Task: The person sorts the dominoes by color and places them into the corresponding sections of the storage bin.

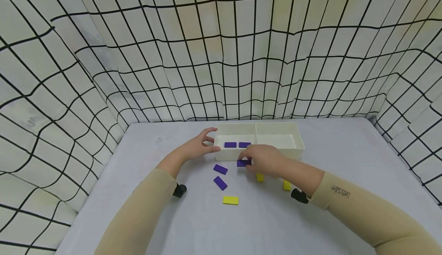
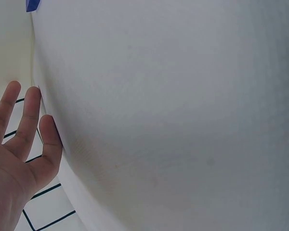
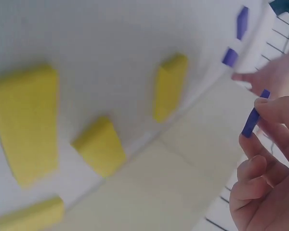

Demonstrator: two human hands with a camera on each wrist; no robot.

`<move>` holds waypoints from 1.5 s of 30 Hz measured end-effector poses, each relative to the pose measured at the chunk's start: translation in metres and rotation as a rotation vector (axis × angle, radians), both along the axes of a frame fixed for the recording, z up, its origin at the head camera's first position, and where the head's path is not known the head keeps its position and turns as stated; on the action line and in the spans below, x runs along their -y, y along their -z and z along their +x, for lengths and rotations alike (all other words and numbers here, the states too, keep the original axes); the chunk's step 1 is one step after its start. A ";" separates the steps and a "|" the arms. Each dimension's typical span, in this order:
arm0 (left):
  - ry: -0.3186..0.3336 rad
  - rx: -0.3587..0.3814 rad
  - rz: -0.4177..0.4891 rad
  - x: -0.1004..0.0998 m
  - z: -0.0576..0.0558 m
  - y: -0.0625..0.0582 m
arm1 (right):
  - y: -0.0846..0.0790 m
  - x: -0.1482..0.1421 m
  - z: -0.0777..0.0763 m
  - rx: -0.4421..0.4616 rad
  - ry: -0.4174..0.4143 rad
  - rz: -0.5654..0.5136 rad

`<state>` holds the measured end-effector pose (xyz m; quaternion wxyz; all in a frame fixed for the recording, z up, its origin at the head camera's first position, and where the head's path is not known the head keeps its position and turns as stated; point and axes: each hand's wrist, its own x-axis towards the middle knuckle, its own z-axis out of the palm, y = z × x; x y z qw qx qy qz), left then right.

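My right hand (image 1: 266, 159) pinches a purple block (image 1: 243, 163) between thumb and fingers, in front of the white two-part box (image 1: 272, 154). In the right wrist view the pinched purple block (image 3: 251, 121) is seen edge-on. At the box's left end is my left hand (image 1: 200, 145), its thumb at the front corner and fingers along the side wall. The left wrist view shows the fingers of that hand (image 2: 19, 149) spread. Two purple blocks (image 1: 230, 144) lie in the box's left compartment. Two more purple blocks (image 1: 220, 169) lie on the table between the hands.
A yellow block (image 1: 230, 200) lies nearest the front of the white table (image 1: 193, 224). Other yellow blocks (image 1: 286, 185) lie under and beside the right forearm; several yellow blocks (image 3: 31, 125) show in the right wrist view. Black-gridded white walls (image 1: 207, 55) enclose the table.
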<state>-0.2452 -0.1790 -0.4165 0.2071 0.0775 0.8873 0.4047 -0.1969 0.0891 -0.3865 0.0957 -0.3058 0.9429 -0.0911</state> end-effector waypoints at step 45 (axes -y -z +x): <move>0.003 -0.006 0.008 0.001 0.002 -0.001 | -0.011 0.025 -0.099 -0.046 -0.040 0.218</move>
